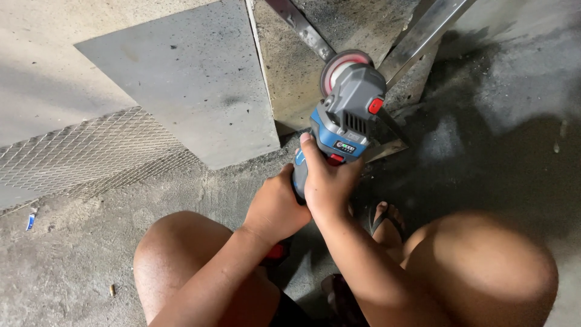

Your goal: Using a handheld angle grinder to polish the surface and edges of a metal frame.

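Both hands are clenched around the body of a blue and grey angle grinder (342, 130), the left hand (275, 206) just behind the right hand (327, 181). The grinder's disc (339, 63) sits ahead of the hands, against a metal bar (417, 36) above the concrete floor (502, 139).

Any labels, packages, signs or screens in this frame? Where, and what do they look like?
Label: small dark rectangular badge with pale markings on the blue body of the angle grinder, just above the right hand.
Scrap: small blue-and-white wrapper-like piece on the concrete floor, far left.
No signs or screens.
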